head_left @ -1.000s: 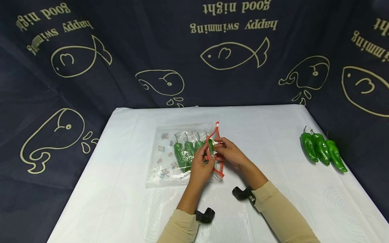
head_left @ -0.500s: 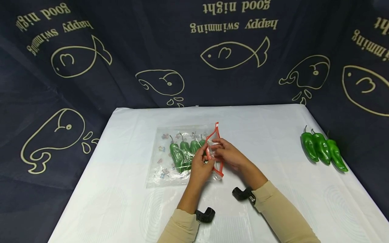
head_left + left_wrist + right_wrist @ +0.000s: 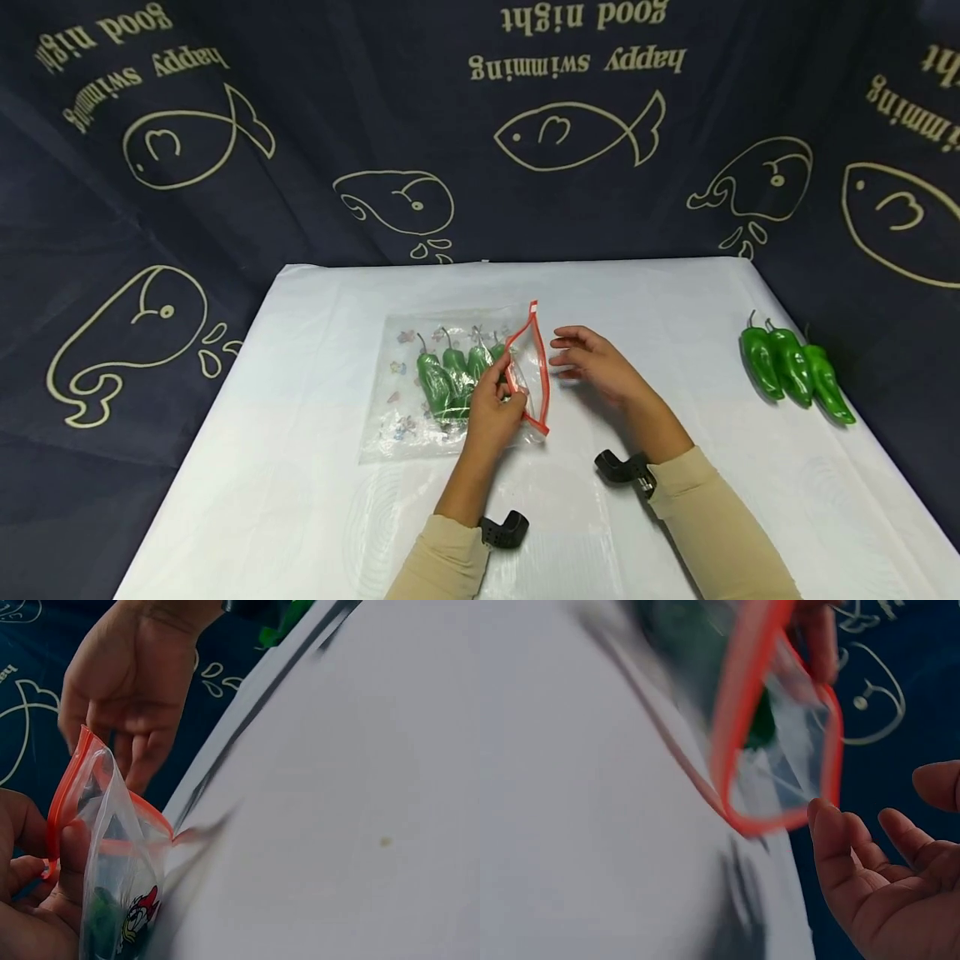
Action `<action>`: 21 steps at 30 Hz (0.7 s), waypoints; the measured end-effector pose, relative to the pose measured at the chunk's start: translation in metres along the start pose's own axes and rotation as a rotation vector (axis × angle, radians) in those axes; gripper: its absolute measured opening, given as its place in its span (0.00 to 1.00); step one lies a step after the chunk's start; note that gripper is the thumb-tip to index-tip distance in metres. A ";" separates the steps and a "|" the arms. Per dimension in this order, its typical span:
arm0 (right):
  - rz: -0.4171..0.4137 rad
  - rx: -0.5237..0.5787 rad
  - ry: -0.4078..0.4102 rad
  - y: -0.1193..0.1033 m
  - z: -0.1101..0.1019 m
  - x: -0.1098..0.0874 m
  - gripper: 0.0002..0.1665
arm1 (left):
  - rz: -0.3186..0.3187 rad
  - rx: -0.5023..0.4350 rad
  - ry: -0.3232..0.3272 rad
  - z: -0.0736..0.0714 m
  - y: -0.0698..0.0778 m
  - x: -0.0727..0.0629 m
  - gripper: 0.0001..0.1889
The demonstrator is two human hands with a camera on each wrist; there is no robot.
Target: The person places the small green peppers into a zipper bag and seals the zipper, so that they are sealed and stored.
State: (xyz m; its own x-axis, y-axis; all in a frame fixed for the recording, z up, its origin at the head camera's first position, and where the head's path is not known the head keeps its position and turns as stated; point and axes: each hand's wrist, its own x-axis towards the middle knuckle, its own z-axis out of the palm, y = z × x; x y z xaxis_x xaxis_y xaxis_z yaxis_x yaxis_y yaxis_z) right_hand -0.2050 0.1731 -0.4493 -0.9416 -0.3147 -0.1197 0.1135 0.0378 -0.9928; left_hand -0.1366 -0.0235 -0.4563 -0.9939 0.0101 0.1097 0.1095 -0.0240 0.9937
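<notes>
A clear zip bag [image 3: 382, 392] with a red-edged mouth lies on the table, its mouth gaping toward the right. Several green peppers [image 3: 435, 379] are inside, stems toward the far side. My left hand [image 3: 495, 414] pinches the near lip of the mouth between thumb and fingers; the left wrist view shows that grip on the red zip strip [image 3: 66, 787]. Just right of the mouth hovers my right hand [image 3: 600, 364], fingers apart and loosely bent, holding nothing. In the right wrist view its palm [image 3: 900, 900] faces up beside the red edge.
At the table's right edge, 3 more green peppers [image 3: 791, 367] lie side by side. The white-covered table [image 3: 300, 517] meets a dark curtain [image 3: 420, 100] with fish drawings behind it. Black wrist cameras [image 3: 504, 531] sit on both forearms.
Between the first two frames the peppers in the bag slid left, deeper inside. My right hand then came out of the mouth and moved right. My left hand kept its hold.
</notes>
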 end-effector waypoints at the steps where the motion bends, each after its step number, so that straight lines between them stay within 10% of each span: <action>1: -0.003 -0.010 0.012 -0.002 -0.006 -0.001 0.30 | -0.002 0.002 -0.002 0.000 0.007 -0.002 0.33; 13: -0.055 -0.083 0.164 -0.016 -0.087 -0.031 0.24 | -0.001 0.022 -0.003 -0.001 0.014 -0.004 0.33; 21: -0.132 0.077 0.296 -0.020 -0.144 -0.062 0.12 | 0.001 0.021 -0.005 -0.002 0.012 -0.004 0.34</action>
State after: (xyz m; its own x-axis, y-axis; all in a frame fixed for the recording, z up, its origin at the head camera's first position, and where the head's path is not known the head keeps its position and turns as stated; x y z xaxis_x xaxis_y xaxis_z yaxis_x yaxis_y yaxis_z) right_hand -0.1941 0.3282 -0.4219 -0.9997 -0.0225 0.0040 -0.0026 -0.0601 -0.9982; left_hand -0.1317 -0.0254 -0.4448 -0.9938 0.0151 0.1105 0.1105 -0.0030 0.9939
